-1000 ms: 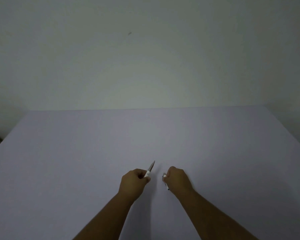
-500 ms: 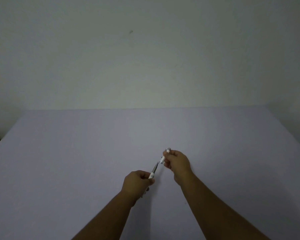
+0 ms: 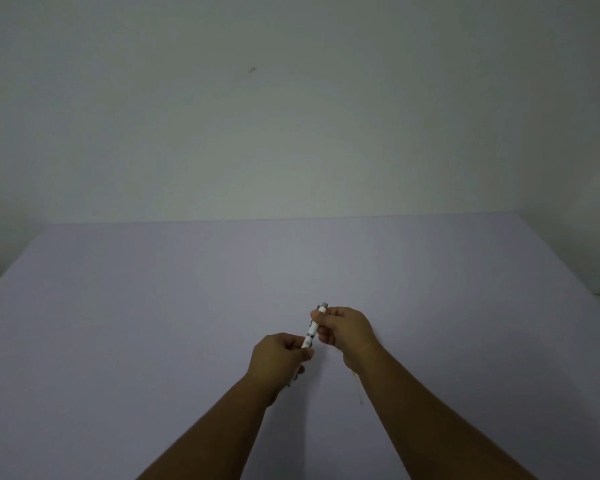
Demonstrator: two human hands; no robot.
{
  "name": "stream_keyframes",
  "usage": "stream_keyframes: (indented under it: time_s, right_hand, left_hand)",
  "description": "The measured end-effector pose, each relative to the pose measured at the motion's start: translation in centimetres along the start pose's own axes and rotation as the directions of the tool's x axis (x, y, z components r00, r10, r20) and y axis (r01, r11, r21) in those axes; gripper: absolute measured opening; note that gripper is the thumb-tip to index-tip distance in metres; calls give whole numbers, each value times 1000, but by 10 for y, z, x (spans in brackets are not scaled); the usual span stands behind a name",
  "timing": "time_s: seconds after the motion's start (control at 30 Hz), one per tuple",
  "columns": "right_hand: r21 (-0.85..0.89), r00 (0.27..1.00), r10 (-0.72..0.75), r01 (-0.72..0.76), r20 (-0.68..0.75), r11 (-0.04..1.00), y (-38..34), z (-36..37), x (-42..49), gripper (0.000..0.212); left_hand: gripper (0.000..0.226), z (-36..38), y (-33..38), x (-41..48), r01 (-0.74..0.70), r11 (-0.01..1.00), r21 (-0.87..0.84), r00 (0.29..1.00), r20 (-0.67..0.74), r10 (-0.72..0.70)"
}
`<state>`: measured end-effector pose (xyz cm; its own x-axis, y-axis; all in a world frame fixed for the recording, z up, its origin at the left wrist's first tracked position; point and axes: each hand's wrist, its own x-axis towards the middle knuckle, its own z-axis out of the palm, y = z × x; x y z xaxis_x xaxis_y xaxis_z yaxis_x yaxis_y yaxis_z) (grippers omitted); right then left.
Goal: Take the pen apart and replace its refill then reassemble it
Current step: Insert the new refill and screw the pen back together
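A white pen [image 3: 313, 328] with a grey push button at its far end is held above the table, slanted up and away from me. My left hand [image 3: 278, 359] grips its lower half, whose tip pokes out below the fist. My right hand [image 3: 347, 331] pinches the upper half near the clip. The two halves meet between my hands. A thin pale refill [image 3: 359, 389] lies on the table under my right wrist, mostly hidden.
The pale lilac table [image 3: 153, 323] runs to a far edge against a plain grey-white wall [image 3: 291, 116]. Its right corner falls away at the far right, and a dark gap shows at the far left.
My hands have come together. The upper pen half in my right hand has slid down over the part held in my left, so the bare refill tip between them no longer shows.
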<state>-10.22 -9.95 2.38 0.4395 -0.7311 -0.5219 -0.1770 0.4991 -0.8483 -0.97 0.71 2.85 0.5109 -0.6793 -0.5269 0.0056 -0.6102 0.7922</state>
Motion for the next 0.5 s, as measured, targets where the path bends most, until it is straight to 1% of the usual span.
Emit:
stream_keyframes:
  time_s: [0.17,0.33,0.5]
  right_hand:
    - [4,998,9,-9,59,1000,0,-7,-1,6]
    - [-9,999,4,-3,50,1000,0,-10,0,7]
    - [-21,999,17,-16,52,1000,2,-13,2,12]
  left_hand:
    - [17,5,-1,-1,26,999,-28,999,22,-26]
    - [16,10,0,-1,6,1000,-16,1000,-19,-6]
    - [17,14,-1,0,7,1000,-24,1000,-24,-8]
